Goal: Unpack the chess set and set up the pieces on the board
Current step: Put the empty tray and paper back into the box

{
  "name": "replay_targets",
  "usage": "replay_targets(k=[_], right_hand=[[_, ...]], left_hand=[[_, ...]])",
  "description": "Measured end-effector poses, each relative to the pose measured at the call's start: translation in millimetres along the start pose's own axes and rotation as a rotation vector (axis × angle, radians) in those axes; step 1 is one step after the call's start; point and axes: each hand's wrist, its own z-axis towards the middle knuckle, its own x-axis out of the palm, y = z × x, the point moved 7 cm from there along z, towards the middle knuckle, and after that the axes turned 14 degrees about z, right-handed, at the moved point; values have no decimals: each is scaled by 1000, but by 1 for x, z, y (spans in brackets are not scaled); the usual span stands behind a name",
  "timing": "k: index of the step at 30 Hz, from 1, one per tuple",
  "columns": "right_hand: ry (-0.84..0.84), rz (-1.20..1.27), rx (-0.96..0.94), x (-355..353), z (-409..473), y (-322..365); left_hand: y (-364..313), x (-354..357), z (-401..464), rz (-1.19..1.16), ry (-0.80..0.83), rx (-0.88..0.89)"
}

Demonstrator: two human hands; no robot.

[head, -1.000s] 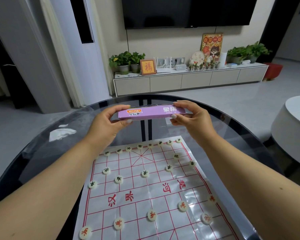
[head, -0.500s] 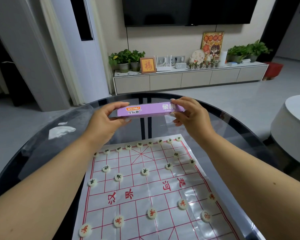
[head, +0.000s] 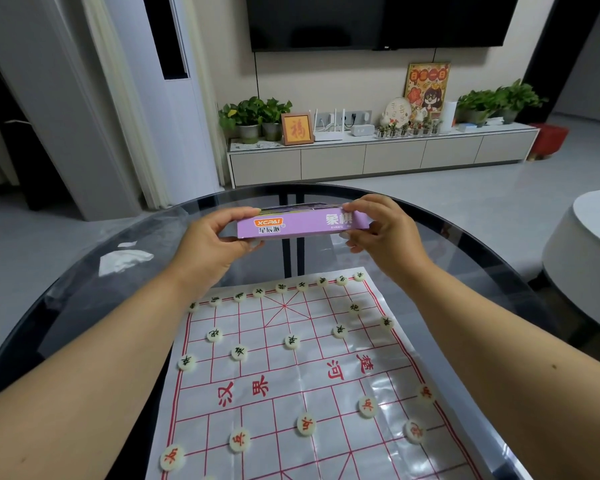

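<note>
A flat purple chess box (head: 302,225) hangs level above the far part of the round glass table (head: 84,306). My left hand (head: 210,249) grips its left end with thumb on top, and my right hand (head: 383,233) grips its right end. Below them lies a white paper board (head: 291,375) with a red grid. Several round white pieces with black characters (head: 291,341) stand on its far half. Several pieces with red characters (head: 305,424) stand on its near half.
The glass table's dark rim curves round the board on every side. A white round table (head: 589,251) stands to the right. Behind are a low TV cabinet (head: 378,157) with plants and frames, and a tall white unit (head: 174,116) at the left.
Both hands have carried the purple box slightly farther from me and a little lower toward the table. The pieces on the board have not moved.
</note>
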Motion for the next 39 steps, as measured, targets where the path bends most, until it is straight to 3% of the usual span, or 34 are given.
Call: replay_targets(k=[10, 22, 39], right_hand=[[10, 9, -19, 3, -2, -1], [2, -32, -39, 7, -6, 2], [0, -51, -40, 8, -9, 4]], left_hand=[[1, -2, -1, 65, -14, 0], [-2, -3, -4, 382, -60, 115], [1, -3, -4, 581, -74, 198]])
